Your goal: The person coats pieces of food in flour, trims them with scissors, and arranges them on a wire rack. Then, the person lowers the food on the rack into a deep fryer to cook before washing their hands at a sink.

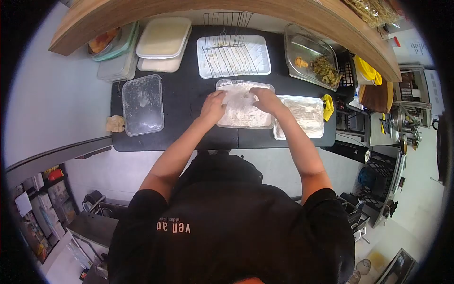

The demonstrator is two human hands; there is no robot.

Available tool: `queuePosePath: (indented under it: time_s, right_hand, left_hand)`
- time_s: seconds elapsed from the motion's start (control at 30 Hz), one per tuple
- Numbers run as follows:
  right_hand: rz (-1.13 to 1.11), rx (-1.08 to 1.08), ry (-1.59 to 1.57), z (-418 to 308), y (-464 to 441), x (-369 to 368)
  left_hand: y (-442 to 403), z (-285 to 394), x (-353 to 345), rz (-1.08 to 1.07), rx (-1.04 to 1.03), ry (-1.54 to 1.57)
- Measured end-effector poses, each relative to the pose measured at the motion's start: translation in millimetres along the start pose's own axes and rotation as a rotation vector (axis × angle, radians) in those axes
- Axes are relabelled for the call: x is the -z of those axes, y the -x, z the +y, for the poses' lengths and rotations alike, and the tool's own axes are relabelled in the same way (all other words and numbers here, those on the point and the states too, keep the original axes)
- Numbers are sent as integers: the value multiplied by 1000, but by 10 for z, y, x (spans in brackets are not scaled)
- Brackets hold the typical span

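Note:
A clear plastic container of white flour stands on the black table in front of me. My left hand lies over its left rim, fingers and thumb apart at the flour's edge. Inside the container, my right hand reaches in from the right with bent fingers closed at the flour. Whatever those fingertips hold, if anything, is hidden. Just behind, a wire rack rests over a white tray.
Right of the flour sits a flour-dusted white tray; behind it, a clear bin holds breaded pieces. At left are a floury container and stacked lidded boxes. A wooden shelf overhangs the table's back.

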State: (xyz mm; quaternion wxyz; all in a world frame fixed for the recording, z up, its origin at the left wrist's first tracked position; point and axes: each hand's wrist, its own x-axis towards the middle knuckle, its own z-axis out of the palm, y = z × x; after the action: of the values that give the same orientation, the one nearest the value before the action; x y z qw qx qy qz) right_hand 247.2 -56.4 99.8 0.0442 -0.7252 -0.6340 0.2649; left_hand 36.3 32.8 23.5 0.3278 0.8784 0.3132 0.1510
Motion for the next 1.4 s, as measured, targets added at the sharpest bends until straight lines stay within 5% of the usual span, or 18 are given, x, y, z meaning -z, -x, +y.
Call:
queuePosePath:
  time_s: [0.1,0.2,0.37,0.6,0.9,1.0,1.07,1.33,1.4]
  right_hand:
    - [-109,-99,-53,-70,42,126]
    - [-23,25,-169,-123,152,249]
    - [-91,90,-340,-22,159,298]
    - [9,137,-271,257,229,116]
    - [-118,-78,-447,361,242,72]
    - [-20,-69,-452,504,155,-184]
    - [236,24,-172,677,54,-533]
    - [435,35,88,375,24,-1072]
    - [222,-4,-32,414,-102,-1015]
  left_hand:
    - [-153,129,3,-106,-1,174]
    - [-290,180,-32,-125,-225,256]
    - [-483,249,86,-518,-185,300]
    - [-423,181,161,-402,-217,194]
    - [-451,137,48,-480,-32,351]
    - [-420,119,-54,-293,26,393]
    - [-392,19,-228,21,-79,56]
    - [-57,171,-433,-135,-171,-102]
    - [-69,235,-486,-127,-110,-65]
